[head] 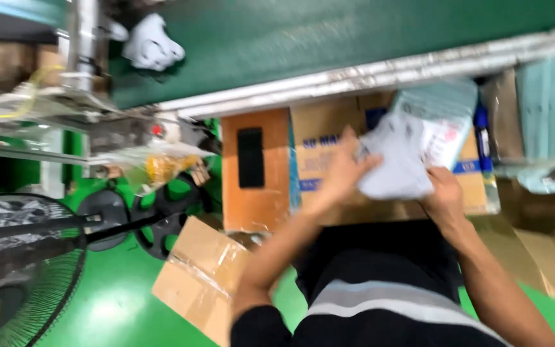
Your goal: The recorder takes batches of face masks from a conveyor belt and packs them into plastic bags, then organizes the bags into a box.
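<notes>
Head view, frame blurred w/ motion. Both hands are working over a brown cardboard box w/ blue print [319,138], which is sitting just below a green conveyor belt [329,32] w/ a pale metal side rail [380,71].

Left hand [338,173] is pressing on the left edge of a flat pale grey plastic mailer bag [396,164]; fingers are spread and stretched flat over the bag, not curled round it. Right hand [443,193] is gripping the bag's lower right corner; fingers are folding under it, exact closure cannot be told due to blur.

The bag is lying above the box top, touching both hands. A 2nd item, a light teal plastic mailer w/ white label [441,112], is resting just behind it, partly covered.

Surroundings: a white crumpled parcel [152,44] is lying on the belt, well apart. A black wire-cage floor fan [24,257] is standing at lower left on the green floor [117,302]. A smaller brown taped carton [200,273] is lying near the left elbow.
</notes>
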